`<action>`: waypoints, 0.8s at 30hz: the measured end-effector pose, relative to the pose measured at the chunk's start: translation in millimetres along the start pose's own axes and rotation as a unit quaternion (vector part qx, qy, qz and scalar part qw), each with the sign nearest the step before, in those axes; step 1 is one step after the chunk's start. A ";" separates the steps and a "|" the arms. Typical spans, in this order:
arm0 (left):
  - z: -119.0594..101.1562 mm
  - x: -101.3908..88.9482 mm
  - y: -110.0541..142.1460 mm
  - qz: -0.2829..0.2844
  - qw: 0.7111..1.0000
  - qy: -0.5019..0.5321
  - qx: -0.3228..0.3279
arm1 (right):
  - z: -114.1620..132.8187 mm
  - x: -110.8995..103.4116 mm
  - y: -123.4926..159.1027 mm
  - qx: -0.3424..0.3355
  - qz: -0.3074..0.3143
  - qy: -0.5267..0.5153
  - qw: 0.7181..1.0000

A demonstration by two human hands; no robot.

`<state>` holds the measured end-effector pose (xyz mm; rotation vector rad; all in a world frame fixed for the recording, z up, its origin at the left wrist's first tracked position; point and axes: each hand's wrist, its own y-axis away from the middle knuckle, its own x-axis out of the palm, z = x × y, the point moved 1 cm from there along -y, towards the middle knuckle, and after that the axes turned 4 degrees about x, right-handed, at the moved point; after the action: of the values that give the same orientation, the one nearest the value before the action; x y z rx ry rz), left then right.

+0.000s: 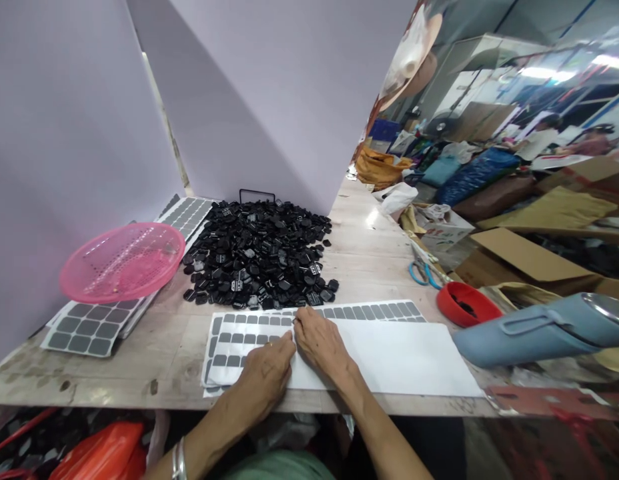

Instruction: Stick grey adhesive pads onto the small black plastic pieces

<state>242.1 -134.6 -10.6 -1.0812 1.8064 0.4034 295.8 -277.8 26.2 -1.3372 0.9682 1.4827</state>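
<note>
A white sheet of grey stickers [249, 338] lies on the table in front of me, over another sheet whose grey stickers show along the far edge. Its right part is plain white [414, 357]. My left hand [269, 367] rests on the sheet with fingers curled and fingertips together. My right hand [317, 339] is beside it, bent over, its thumb and fingers pinched close to the left fingertips. What is between the fingers is too small and covered to make out. Just beyond the sheets lies a heap of small black tags [264, 253], some with white print.
A pink plastic basket [122, 260] sits on more sticker sheets [84, 330] at the left. To the right are blue scissors [423, 273], a red bowl [447, 303] and a blue-grey bottle [534, 337]. Lilac panels [269, 87] rise behind the heap. Cardboard boxes [529, 257] stand farther right.
</note>
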 end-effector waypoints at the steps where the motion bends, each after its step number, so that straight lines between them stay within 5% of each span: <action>1: 0.2 0.7 0.5 0.001 1.000 -0.003 -0.003 | -0.7 0.5 -0.6 -0.004 0.000 -0.004 1.000; 17: -8.6 7.3 -2.6 0.012 0.995 -0.095 -0.024 | -0.4 1.3 -0.4 -0.003 -0.010 -0.053 0.999; 24: -6.5 18.1 -7.3 0.032 0.990 -0.136 -0.017 | -5.2 0.3 -8.7 -0.011 -0.008 -0.159 0.987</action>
<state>241.7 -151.9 -21.6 -0.9428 1.5999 0.5922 305.6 -280.1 25.4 -1.0776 0.7365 1.6377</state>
